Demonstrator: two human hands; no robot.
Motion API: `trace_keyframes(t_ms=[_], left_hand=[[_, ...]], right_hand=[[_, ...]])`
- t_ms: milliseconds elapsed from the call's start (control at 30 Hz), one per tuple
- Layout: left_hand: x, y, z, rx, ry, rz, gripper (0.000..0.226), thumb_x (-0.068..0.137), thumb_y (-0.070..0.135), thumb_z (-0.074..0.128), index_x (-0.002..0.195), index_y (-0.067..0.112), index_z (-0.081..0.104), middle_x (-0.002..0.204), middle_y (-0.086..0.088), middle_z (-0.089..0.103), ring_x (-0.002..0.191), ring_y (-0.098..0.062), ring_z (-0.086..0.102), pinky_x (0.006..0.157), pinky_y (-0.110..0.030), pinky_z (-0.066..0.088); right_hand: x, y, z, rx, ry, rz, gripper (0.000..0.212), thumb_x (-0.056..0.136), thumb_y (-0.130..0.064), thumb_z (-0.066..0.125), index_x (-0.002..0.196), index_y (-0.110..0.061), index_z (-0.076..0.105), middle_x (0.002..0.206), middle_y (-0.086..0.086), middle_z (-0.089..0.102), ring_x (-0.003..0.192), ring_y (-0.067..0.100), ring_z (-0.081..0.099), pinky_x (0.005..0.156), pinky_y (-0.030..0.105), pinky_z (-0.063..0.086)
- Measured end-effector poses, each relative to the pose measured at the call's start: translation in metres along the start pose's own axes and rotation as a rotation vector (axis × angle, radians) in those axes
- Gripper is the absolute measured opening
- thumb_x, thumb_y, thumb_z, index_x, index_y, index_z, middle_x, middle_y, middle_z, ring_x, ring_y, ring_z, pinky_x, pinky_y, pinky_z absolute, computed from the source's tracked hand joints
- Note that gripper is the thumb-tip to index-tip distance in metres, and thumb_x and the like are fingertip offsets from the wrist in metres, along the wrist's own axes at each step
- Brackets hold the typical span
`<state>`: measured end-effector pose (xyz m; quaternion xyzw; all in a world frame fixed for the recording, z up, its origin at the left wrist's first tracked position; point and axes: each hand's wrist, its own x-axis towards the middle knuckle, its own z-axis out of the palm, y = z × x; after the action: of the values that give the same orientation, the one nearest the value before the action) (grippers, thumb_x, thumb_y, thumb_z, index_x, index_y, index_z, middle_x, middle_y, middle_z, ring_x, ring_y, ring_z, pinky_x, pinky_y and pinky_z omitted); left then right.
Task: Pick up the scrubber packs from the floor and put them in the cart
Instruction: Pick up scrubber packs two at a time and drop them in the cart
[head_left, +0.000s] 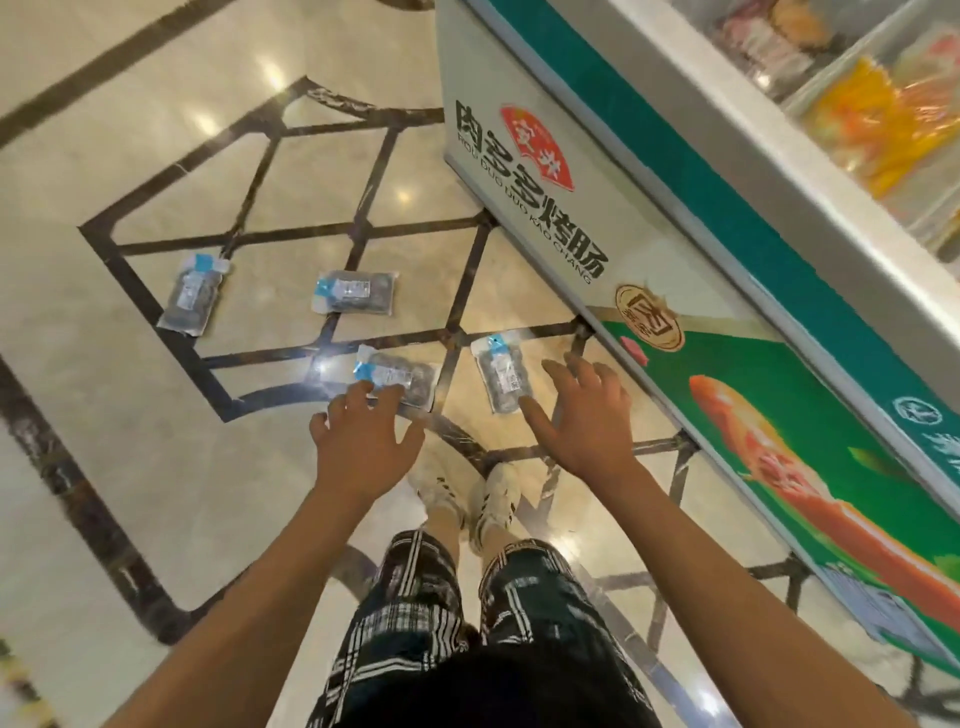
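Several clear scrubber packs with blue labels lie flat on the shiny tiled floor. The far-left pack (190, 295) and the middle pack (354, 298) lie apart from my hands. My left hand (363, 431) hovers with spread fingers over the near pack (402, 378), fingertips at its near edge. To the right of the fourth pack (503, 376), my right hand (582, 410) is open, its thumb close to that pack's near end. Neither hand holds anything. No cart is in view.
A chest freezer (675, 260) with green and white printed sides runs along the right, close to my right hand. My two feet in white shoes (467, 493) stand just behind the near packs. Pale floor with dark inlay lines stretches to the left.
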<state>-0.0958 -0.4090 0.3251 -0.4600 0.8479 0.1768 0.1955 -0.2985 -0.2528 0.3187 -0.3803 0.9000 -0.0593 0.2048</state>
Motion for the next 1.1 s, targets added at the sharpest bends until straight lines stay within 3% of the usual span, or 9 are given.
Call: trace_keyframes(t_ms=[267, 400, 567, 667, 767, 833, 967, 1033, 1100], left_hand=[[0.159, -0.03, 0.164, -0.169, -0.228, -0.185, 0.052, 0.097, 0.057, 0.051, 0.143, 0.032, 0.049, 0.15, -0.008, 0.048, 0.129, -0.033, 0.053, 0.104, -0.049, 0.044], [0.255, -0.065, 0.294, -0.248, -0.35, -0.204, 0.039, 0.095, 0.051, 0.054, 0.13, 0.034, 0.061, 0.136, -0.01, 0.056, 0.121, -0.037, 0.058, 0.101, -0.049, 0.047], [0.356, -0.096, 0.436, -0.728, -0.372, -0.538, 0.031, 0.096, 0.034, 0.064, 0.113, 0.008, 0.067, 0.103, -0.011, 0.064, 0.095, -0.033, 0.062, 0.076, -0.034, 0.044], [0.406, -0.114, 0.498, -1.145, -0.308, -0.922, 0.071, 0.081, 0.051, 0.079, 0.134, 0.009, 0.056, 0.119, -0.01, 0.065, 0.104, -0.03, 0.063, 0.073, -0.035, 0.049], [0.447, -0.13, 0.539, -1.336, -0.129, -1.073, 0.121, 0.05, 0.071, 0.089, 0.147, 0.017, 0.04, 0.14, -0.008, 0.06, 0.118, -0.033, 0.065, 0.091, -0.046, 0.059], [0.462, -0.139, 0.552, -1.455, -0.03, -1.088, 0.117, 0.053, 0.059, 0.093, 0.148, 0.018, 0.036, 0.14, -0.008, 0.058, 0.119, -0.035, 0.063, 0.096, -0.053, 0.058], [0.465, -0.151, 0.557, -1.626, 0.049, -1.069, 0.126, 0.029, 0.038, 0.097, 0.141, 0.022, 0.043, 0.132, -0.011, 0.065, 0.108, -0.037, 0.068, 0.087, -0.061, 0.059], [0.446, -0.145, 0.531, -1.628, 0.018, -1.045, 0.117, 0.03, 0.029, 0.099, 0.135, 0.017, 0.051, 0.124, -0.013, 0.07, 0.1, -0.035, 0.073, 0.085, -0.059, 0.06], [0.411, -0.125, 0.481, -1.624, -0.008, -0.999, 0.093, 0.045, 0.02, 0.099, 0.129, 0.016, 0.058, 0.117, -0.011, 0.074, 0.095, -0.034, 0.076, 0.084, -0.057, 0.061]], right_hand=[[0.135, 0.034, 0.208, 0.065, -0.149, 0.02, 0.066, 0.088, -0.062, 0.042, 0.133, -0.019, 0.064, 0.139, 0.008, 0.064, 0.122, 0.043, 0.058, 0.097, 0.055, 0.051], [0.197, 0.077, 0.348, -0.167, -0.408, -0.146, 0.057, 0.097, -0.049, 0.048, 0.144, -0.019, 0.052, 0.148, 0.008, 0.055, 0.131, 0.038, 0.05, 0.102, 0.048, 0.046], [0.27, 0.15, 0.496, -0.114, -0.405, 0.043, 0.061, 0.095, -0.045, 0.063, 0.144, -0.012, 0.047, 0.139, 0.018, 0.057, 0.124, 0.045, 0.056, 0.101, 0.052, 0.048], [0.316, 0.183, 0.547, 0.067, -0.364, 0.319, 0.085, 0.093, -0.049, 0.068, 0.154, -0.005, 0.029, 0.146, 0.027, 0.05, 0.132, 0.05, 0.051, 0.109, 0.055, 0.041], [0.347, 0.197, 0.567, 0.329, -0.321, 0.506, 0.112, 0.082, -0.047, 0.084, 0.159, -0.005, 0.017, 0.154, 0.024, 0.045, 0.138, 0.045, 0.049, 0.112, 0.057, 0.044], [0.358, 0.198, 0.573, 0.481, -0.293, 0.583, 0.104, 0.078, -0.036, 0.091, 0.154, -0.004, 0.029, 0.146, 0.019, 0.054, 0.128, 0.039, 0.059, 0.103, 0.054, 0.053], [0.355, 0.186, 0.563, 0.685, -0.397, 0.663, 0.056, 0.08, -0.018, 0.09, 0.125, 0.002, 0.066, 0.121, 0.02, 0.074, 0.101, 0.037, 0.074, 0.086, 0.047, 0.062], [0.341, 0.173, 0.544, 0.73, -0.421, 0.656, 0.042, 0.081, -0.018, 0.089, 0.113, 0.002, 0.071, 0.113, 0.02, 0.076, 0.098, 0.039, 0.075, 0.084, 0.053, 0.064], [0.323, 0.158, 0.516, 0.77, -0.413, 0.656, 0.029, 0.086, -0.012, 0.083, 0.107, 0.005, 0.071, 0.103, 0.021, 0.073, 0.09, 0.035, 0.073, 0.071, 0.044, 0.065]])
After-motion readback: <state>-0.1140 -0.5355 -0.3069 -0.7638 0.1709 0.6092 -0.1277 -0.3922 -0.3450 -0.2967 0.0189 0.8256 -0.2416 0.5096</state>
